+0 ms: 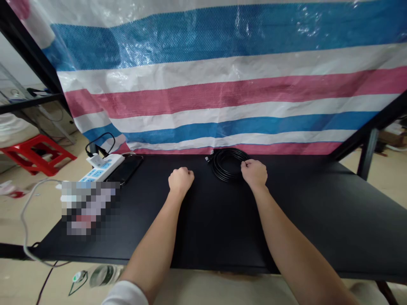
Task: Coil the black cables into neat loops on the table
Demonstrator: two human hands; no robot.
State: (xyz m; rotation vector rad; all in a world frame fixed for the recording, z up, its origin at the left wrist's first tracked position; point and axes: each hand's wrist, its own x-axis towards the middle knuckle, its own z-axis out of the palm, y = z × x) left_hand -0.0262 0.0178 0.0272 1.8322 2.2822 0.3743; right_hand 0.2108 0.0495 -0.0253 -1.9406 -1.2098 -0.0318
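Observation:
A coil of black cable (219,168) lies on the black tabletop (219,228), near its back edge. The cable's plug ends (208,159) stick out at the coil's upper left. My right hand (255,173) is closed at the coil's right side, thumb and finger pressed together over its strands; the hand covers part of the loops. To the left of the coil, apart from it, my left hand (181,180) rests on the tabletop as a fist, with nothing visible in it.
At the left are a white power strip (110,163) with a plugged-in charger and a dark phone (129,168). A blurred patch (92,207) hides something in front. Behind the table hangs a striped plastic sheet (222,93). A red stool (44,154) stands on the floor.

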